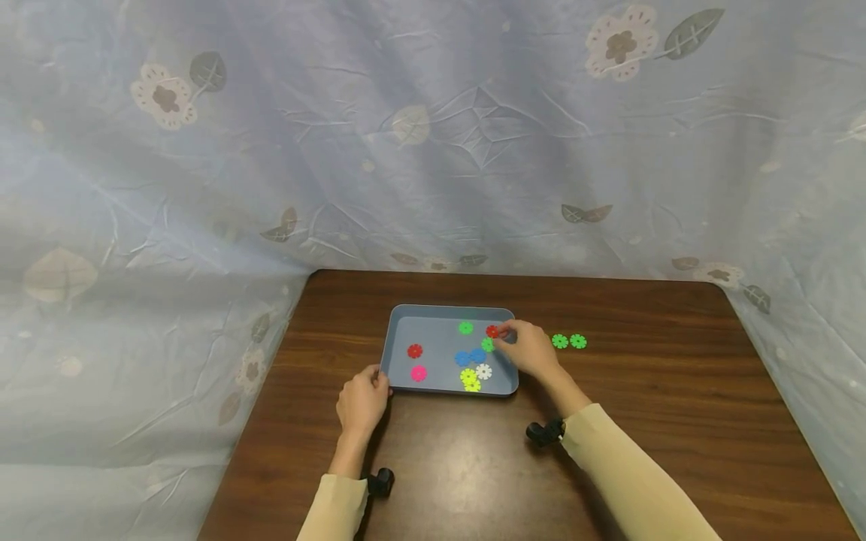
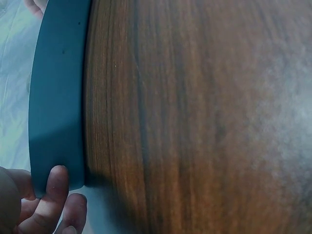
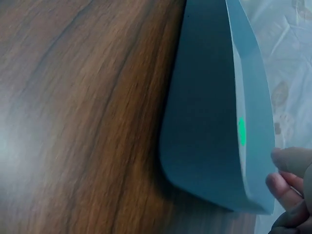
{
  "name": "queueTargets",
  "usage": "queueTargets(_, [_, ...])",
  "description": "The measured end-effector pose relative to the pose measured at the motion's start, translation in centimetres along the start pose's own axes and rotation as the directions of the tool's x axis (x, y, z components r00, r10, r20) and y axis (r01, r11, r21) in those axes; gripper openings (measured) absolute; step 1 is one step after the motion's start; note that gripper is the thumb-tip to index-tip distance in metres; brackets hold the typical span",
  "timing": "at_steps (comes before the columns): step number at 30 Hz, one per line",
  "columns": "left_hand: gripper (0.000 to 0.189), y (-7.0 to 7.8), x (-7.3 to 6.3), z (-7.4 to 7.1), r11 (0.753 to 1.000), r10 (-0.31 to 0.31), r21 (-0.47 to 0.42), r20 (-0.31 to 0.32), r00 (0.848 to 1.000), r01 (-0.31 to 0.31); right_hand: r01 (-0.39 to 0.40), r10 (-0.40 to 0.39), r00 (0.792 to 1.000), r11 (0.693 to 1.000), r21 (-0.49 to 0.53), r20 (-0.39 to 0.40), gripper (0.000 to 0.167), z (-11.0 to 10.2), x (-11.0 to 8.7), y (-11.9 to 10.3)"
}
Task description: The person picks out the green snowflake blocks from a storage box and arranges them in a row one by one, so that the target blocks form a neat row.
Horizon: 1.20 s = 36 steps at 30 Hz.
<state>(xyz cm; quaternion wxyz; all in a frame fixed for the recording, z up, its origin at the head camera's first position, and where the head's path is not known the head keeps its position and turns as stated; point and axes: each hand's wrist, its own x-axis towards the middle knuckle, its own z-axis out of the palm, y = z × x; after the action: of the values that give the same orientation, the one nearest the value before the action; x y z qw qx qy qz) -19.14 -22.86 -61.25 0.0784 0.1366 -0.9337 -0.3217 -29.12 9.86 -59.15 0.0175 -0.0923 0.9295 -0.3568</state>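
A grey-blue tray (image 1: 433, 323) lies on the table, holding several flower-shaped plastic discs. My left hand (image 1: 362, 402) grips its near left corner; in the left wrist view, fingers (image 2: 57, 183) press against the tray wall (image 2: 58, 97). Over the right rim is my right hand (image 1: 531, 349), its fingertips beside a red disc (image 1: 492, 331) and a green disc (image 1: 488, 344). The right wrist view shows a gap between thumb and finger, with no disc visible there. Also inside are a red disc (image 1: 415, 351), a pink disc (image 1: 419, 373), blue discs (image 1: 462, 358), yellow discs (image 1: 468, 376) and a white disc (image 1: 483, 372).
Green discs (image 1: 578, 341) lie on the wooden table (image 1: 649, 391) right of the tray, just beyond my right hand. Another green disc (image 1: 465, 328) is near the tray's far side. A patterned cloth (image 1: 433, 188) hangs behind the table.
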Motion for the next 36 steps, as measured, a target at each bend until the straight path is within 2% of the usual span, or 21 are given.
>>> queueTargets(6, [0.033,0.1,0.0,-0.1,1.0,0.001,-0.002,-0.003,1.0,-0.001,-0.033,0.034,0.999,0.999,-0.039,0.03,0.029,0.9,0.6,-1.2])
queueTargets(12, [0.033,0.1,0.0,-0.1,1.0,0.001,-0.016,0.011,1.0,-0.001,-0.061,0.065,0.998,0.982,-0.179,0.018,0.029,1.4,0.9,-2.1])
queueTargets(16, [0.032,0.1,-0.1,0.0,1.0,0.005,-0.02,0.012,1.0,-0.005,-0.058,0.072,0.996,0.964,-0.259,0.045,0.027,1.6,1.0,-2.5])
queueTargets(23, [0.033,0.1,-0.2,0.1,1.0,-0.002,-0.017,0.017,1.0,0.003,-0.076,0.105,0.992,0.942,-0.328,0.07,0.006,2.2,1.4,-2.8])
queueTargets(30, [0.033,0.1,-0.2,0.0,1.0,-0.009,-0.017,0.013,1.0,0.009,-0.081,0.111,0.992,0.932,-0.353,0.066,0.021,2.7,1.7,-2.8])
queueTargets(36, [0.032,0.1,-0.1,-0.1,1.0,-0.009,-0.013,-0.001,1.0,0.009,-0.082,0.124,0.988,0.926,-0.37,0.093,0.037,2.7,2.0,-2.9])
